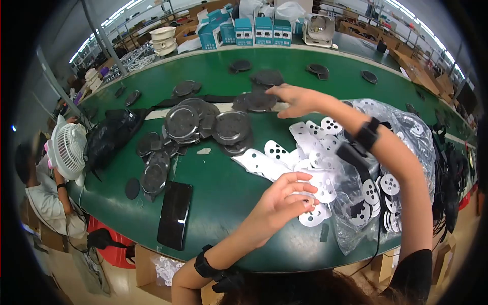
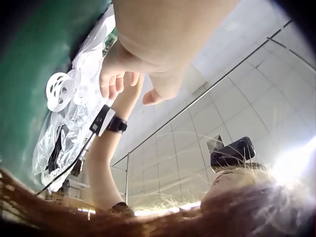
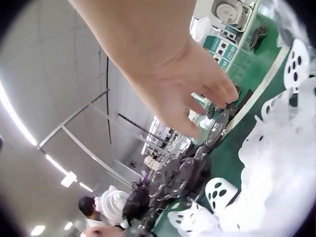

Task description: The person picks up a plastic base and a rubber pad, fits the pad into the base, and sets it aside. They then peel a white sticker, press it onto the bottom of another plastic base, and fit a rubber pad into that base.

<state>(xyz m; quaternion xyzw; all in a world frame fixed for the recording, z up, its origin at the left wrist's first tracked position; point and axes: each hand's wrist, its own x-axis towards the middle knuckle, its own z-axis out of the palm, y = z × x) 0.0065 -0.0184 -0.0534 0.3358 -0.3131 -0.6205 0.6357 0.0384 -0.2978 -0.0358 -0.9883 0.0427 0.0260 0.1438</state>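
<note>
My right hand [image 1: 300, 100] reaches over the worktable with fingers extended. Its fingertips are right at a dark round part [image 1: 260, 101] near the pale strip across the table. In the right wrist view, the fingers [image 3: 229, 95] bend down toward dark pieces, thumb apart. My left hand [image 1: 287, 202] hovers above white perforated pieces [image 1: 314, 216], fingers loosely curled and thumb near the fingertips. Nothing shows in its grasp in the left wrist view. Several dark round parts with tabs [image 1: 182, 122] lie piled left of the hands. White pieces with oval holes [image 1: 277, 151] spread between the hands.
A clear plastic bag [image 1: 348, 241] with more white pieces lies under my right forearm. A black phone [image 1: 175, 216] lies at front left. A white fan [image 1: 69, 147], a black bag [image 1: 114, 133] and a seated person are left. Blue boxes [image 1: 264, 31] stand at the back.
</note>
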